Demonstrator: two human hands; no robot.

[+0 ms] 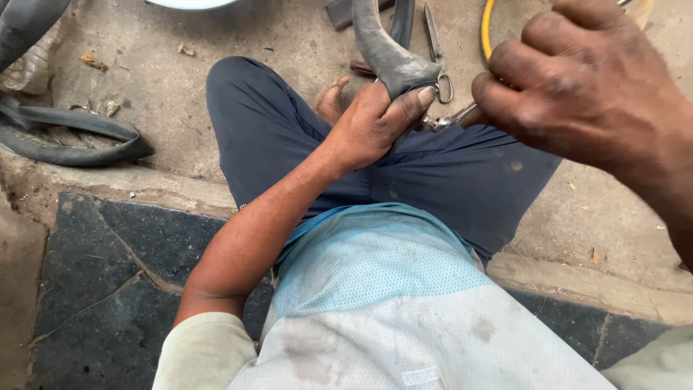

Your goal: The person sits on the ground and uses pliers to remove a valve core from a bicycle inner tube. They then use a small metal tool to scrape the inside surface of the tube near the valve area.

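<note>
1. Over the person's lap, the left hand (375,126) is clenched around a grey rubber inner tube (382,50), with the thumb pressed flat across the tube's folded end.
2. From that grip the tube curves up and away toward the top edge of the view, above the dark blue trousers (289,137).
3. To the right, the right hand (577,79) is closed around a small metal tool (451,118); only its shiny tip shows past the fingers, and it points at the held end of the tube, just beside the left thumb.
4. A pair of scissors (435,50) lies on the concrete ground (144,101) behind the tube, its ring handle close to the left fingertips.
5. A yellow hose (487,29) runs along the ground near the top, partly hidden by the right hand.
6. Another black inner tube (72,141) lies flattened at the far left, well apart from both hands.
7. A bare foot (330,97) shows between the knee and the left hand.
8. The person sits on a dark stone step (108,289), wearing a pale blue and white shirt (375,289).
</note>
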